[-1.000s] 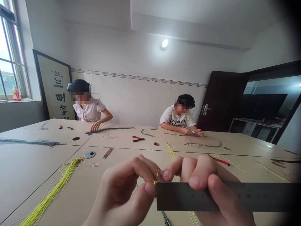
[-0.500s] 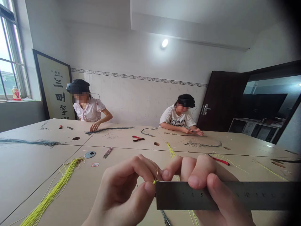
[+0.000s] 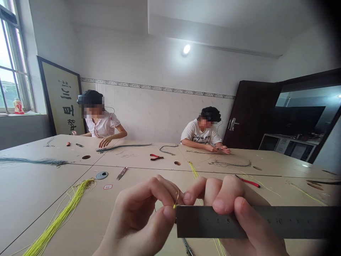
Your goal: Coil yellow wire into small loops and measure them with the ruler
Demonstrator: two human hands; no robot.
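head view: left hand (image 3: 141,213) pinches yellow knot (image 3: 174,206) at its fingertips, beside ruler (image 3: 202,224) pinched in right hand (image 3: 236,193).

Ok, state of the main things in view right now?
Left fingers: pinched together at yellow knot
Copper-coloured wire: bent
Right fingers: gripping metal ruler
Metal ruler: level, end beside yellow knot
Left yellow strands: bundled
Middle red-handled pliers: handles apart
Door: open
Light: on
Bottle: upright

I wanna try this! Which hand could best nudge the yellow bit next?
Probably the left hand: it pinches the yellow bit, while the right hand grips the metal ruler.
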